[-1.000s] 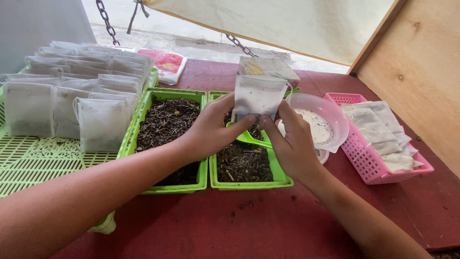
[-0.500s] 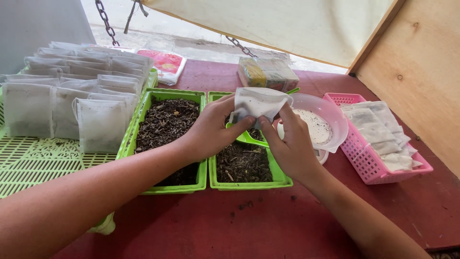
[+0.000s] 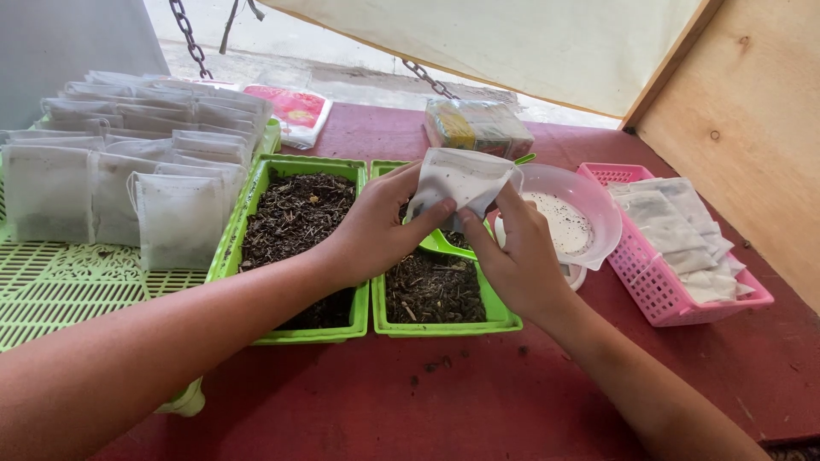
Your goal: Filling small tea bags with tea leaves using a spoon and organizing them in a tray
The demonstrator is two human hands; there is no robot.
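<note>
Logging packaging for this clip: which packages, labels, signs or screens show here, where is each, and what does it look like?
Flat pouch: far side of the table, beside the filled bags; white with a pink-red printed panel.
Clear-wrapped block: far centre, behind the white bowl; rectangular, yellow and green contents showing through.
White filter bag: held in both hands over the right green tray; plain and unprinted.
No signs or screens in view.
</note>
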